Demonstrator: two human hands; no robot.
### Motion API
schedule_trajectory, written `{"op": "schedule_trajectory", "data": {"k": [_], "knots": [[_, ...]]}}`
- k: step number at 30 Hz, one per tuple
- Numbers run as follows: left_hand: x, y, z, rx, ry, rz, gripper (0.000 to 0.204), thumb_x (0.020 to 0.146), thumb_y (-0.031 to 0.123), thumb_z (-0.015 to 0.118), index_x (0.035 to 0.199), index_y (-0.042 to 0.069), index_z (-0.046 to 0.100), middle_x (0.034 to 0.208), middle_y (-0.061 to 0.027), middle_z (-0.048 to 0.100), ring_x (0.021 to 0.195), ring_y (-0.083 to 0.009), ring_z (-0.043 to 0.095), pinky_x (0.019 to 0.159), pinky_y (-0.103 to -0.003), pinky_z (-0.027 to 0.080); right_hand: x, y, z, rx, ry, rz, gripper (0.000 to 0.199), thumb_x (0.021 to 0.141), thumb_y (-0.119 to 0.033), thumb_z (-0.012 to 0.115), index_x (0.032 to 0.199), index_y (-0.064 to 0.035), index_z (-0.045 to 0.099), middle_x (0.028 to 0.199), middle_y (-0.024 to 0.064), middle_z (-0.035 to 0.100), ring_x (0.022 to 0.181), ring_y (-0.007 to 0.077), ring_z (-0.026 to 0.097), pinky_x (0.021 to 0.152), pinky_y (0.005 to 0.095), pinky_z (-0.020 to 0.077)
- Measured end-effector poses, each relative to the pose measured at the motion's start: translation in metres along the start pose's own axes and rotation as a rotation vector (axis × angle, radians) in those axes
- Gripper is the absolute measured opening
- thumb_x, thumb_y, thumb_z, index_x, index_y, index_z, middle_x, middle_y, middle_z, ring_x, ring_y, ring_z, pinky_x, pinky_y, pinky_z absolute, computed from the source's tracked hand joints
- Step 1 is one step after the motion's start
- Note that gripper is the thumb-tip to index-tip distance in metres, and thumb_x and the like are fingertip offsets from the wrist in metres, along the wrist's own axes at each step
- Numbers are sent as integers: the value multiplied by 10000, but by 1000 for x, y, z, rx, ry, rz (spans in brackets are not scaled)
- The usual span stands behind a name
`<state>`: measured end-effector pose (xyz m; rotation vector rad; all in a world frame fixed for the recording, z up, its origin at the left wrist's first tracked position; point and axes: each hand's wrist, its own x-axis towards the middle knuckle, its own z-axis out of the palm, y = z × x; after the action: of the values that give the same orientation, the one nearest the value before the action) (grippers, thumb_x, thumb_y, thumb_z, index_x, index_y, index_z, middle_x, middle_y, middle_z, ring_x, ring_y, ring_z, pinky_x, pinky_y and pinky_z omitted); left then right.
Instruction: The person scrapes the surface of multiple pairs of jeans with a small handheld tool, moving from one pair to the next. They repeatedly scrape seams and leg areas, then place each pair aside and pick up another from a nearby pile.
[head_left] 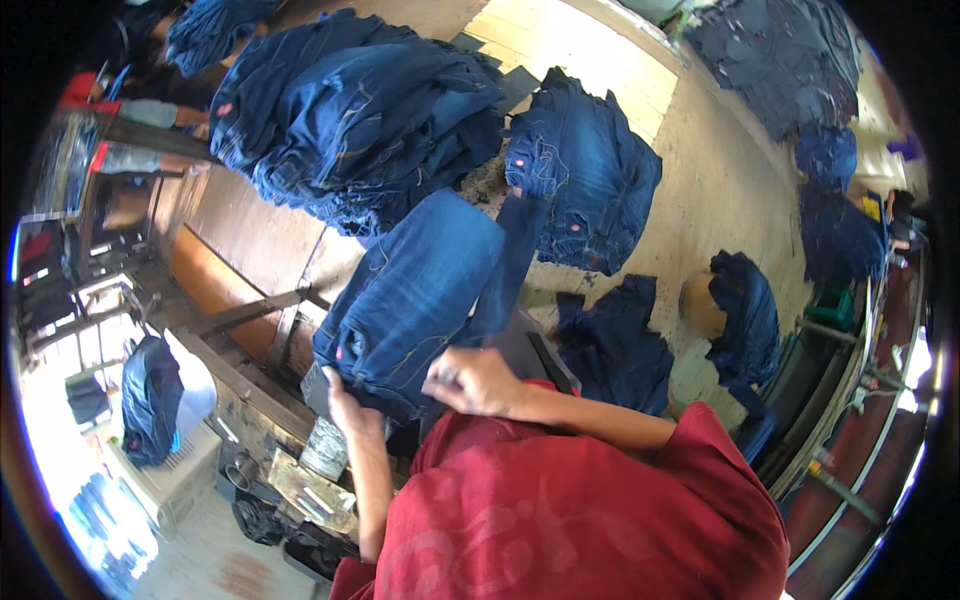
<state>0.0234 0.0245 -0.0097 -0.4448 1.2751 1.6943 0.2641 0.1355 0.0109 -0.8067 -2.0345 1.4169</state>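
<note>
A pair of blue jeans (420,270) lies stretched out in front of me, faded along the leg, with a small red mark near its close end. My left hand (355,415) grips the near left edge of these jeans, some fingers hidden behind the cloth. Over the near right edge, my right hand (475,382) is closed, its fingers curled and slightly blurred. What it holds, if anything, I cannot make out. A dark metal-like block (325,445) stands just below the left hand, partly covered by the jeans.
Beyond the jeans rises a large heap of jeans (350,110), with a smaller stack (595,170) to its right. Dark denim pieces (620,345) lie at right, near a garment draped over a round stool (703,307). Wooden beams (250,385) run at left. People sit at the far left.
</note>
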Motion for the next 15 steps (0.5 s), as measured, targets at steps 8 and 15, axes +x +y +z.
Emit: {"op": "schedule_trajectory", "data": {"k": [8, 15], "knots": [[30, 45, -61, 506, 400, 298, 545, 1052, 279, 768, 1452, -53, 609, 1381, -184, 691, 1189, -313, 697, 1087, -457, 545, 77, 150, -121, 1436, 298, 1520, 1283, 881, -891, 644, 1713, -20, 203, 1622, 301, 428, 1413, 423, 558, 1195, 598, 459], [-7, -21, 112, 1427, -31, 1296, 422, 867, 149, 879, 1222, 21, 691, 1391, -211, 649, 1357, -419, 578, 1186, -552, 436, 157, 228, -151, 1337, 1009, 954, 786, 939, -706, 756, 1398, -80, 634, 1321, 180, 701, 1203, 384, 687, 1053, 586, 582]]}}
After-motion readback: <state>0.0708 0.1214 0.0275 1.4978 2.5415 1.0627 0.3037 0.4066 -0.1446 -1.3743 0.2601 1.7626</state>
